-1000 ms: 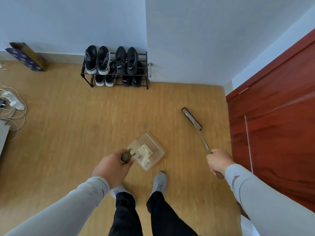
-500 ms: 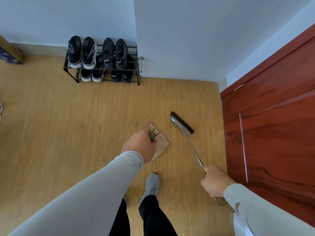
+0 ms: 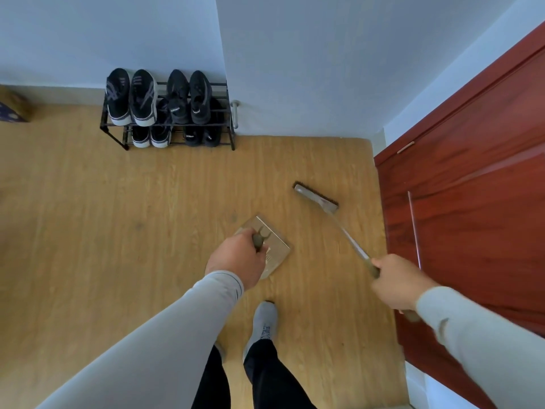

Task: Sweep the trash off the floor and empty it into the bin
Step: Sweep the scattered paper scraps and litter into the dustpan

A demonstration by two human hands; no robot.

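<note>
My left hand (image 3: 236, 261) grips the handle of a clear dustpan (image 3: 272, 246), held above the wooden floor just ahead of my feet. A bit of paper trash shows through the pan beside my knuckles. My right hand (image 3: 396, 283) is closed around the long metal handle of a broom (image 3: 317, 196). The broom's dark bristle head hangs right of the dustpan, close to the red door. No bin is in sight.
A black shoe rack (image 3: 168, 113) with several dark sneakers stands against the far wall. A red wooden door (image 3: 472, 202) fills the right side. A patterned bag (image 3: 11, 109) sits at the far left edge. My socked foot (image 3: 264, 320) is below the dustpan.
The view has swung right and the cables at the left have left the frame. My left hand carried the dustpan forward and tilted it; the broom head stays right of the pan.
</note>
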